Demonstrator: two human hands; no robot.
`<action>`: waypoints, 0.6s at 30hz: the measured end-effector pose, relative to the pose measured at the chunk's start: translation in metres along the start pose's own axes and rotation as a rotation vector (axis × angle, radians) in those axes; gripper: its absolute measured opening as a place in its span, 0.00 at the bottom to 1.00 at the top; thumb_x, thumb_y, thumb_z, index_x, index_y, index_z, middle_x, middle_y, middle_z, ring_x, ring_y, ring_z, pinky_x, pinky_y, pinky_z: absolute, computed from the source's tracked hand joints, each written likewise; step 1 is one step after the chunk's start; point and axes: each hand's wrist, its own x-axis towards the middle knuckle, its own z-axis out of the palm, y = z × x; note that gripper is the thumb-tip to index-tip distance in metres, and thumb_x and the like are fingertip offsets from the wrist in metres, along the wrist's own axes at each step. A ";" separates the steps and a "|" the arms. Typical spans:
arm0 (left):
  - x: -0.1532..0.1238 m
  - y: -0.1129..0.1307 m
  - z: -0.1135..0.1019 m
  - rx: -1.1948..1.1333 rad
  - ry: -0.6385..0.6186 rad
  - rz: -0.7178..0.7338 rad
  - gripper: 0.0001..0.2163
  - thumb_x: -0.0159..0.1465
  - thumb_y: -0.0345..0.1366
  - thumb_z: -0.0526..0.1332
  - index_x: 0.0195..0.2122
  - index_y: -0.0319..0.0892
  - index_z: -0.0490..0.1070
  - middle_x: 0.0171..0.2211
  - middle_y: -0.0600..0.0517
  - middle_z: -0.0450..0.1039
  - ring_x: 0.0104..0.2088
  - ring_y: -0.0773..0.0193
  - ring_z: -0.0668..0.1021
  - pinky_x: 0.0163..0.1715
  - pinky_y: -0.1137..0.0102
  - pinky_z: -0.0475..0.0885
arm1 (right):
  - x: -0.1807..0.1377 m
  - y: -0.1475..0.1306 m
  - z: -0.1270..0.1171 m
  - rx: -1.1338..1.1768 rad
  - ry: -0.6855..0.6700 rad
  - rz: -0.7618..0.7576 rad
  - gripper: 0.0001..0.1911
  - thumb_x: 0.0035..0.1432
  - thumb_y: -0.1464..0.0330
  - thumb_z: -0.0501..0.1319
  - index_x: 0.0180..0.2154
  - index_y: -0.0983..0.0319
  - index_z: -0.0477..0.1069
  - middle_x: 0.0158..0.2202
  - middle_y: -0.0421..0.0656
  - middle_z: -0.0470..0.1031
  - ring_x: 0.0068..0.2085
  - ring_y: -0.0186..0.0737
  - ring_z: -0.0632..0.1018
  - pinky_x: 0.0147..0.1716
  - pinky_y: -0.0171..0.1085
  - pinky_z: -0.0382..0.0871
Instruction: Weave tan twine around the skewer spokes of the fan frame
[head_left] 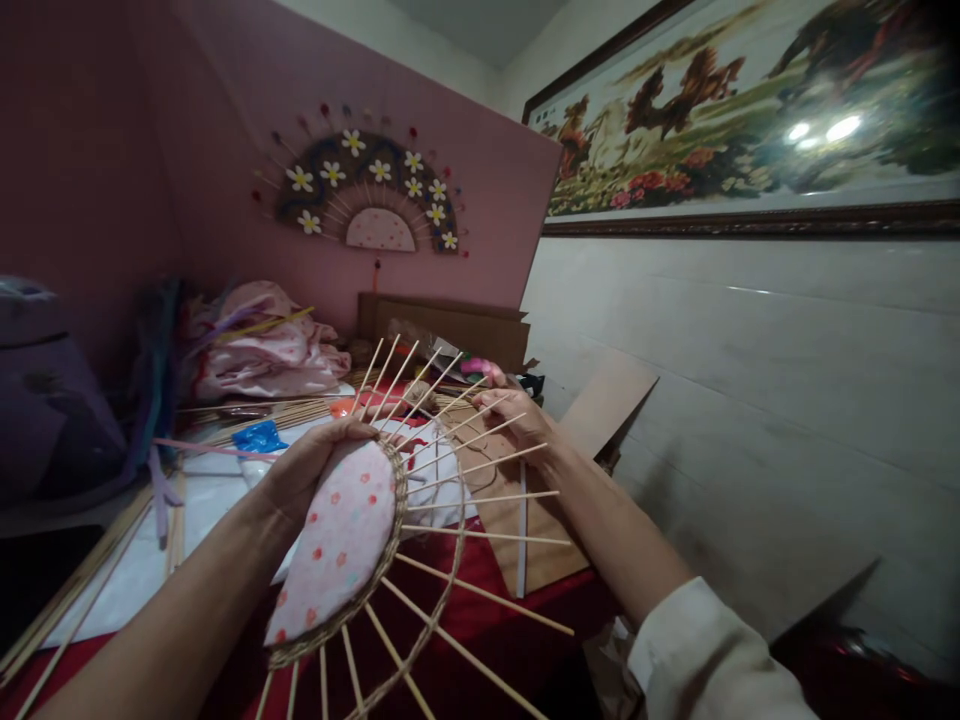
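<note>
My left hand (311,462) grips the top edge of a half-made fan (341,545): a pink dotted fabric half-disc rimmed with woven straw, with several thin wooden sticks (480,530) fanning out to the right and down. A strand of straw (442,590) arcs loosely across the sticks. My right hand (514,412) is stretched out behind the stick tips, fingers curled over the clutter on the table; what it holds, if anything, is hidden.
A finished flower-decorated fan (367,195) hangs on the pink wall. Pink cloth (262,350), loose sticks (255,412), a blue packet (259,437), cardboard boxes (450,330) and cardboard sheets (600,405) crowd the red-covered table (487,610). A framed picture (750,110) hangs at the right.
</note>
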 end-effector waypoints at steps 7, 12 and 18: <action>0.002 0.005 -0.005 -0.028 0.070 0.043 0.24 0.50 0.22 0.55 0.50 0.37 0.66 0.29 0.44 0.78 0.25 0.56 0.80 0.24 0.67 0.76 | 0.000 -0.021 -0.011 0.028 0.249 -0.219 0.10 0.38 0.66 0.67 0.22 0.65 0.69 0.16 0.36 0.66 0.15 0.24 0.60 0.13 0.28 0.51; 0.000 0.003 -0.006 -0.009 0.068 0.038 0.20 0.53 0.22 0.55 0.47 0.39 0.69 0.31 0.44 0.79 0.23 0.58 0.79 0.24 0.66 0.76 | -0.005 -0.017 -0.024 0.025 0.391 -0.348 0.10 0.40 0.65 0.66 0.24 0.62 0.68 0.17 0.33 0.66 0.16 0.24 0.60 0.14 0.28 0.52; 0.003 0.000 -0.006 -0.085 0.167 -0.055 0.18 0.51 0.22 0.57 0.43 0.36 0.71 0.31 0.44 0.79 0.30 0.54 0.81 0.31 0.64 0.77 | -0.013 0.005 -0.007 -0.048 0.233 -0.311 0.09 0.39 0.68 0.67 0.26 0.63 0.71 0.18 0.36 0.70 0.16 0.26 0.62 0.13 0.28 0.51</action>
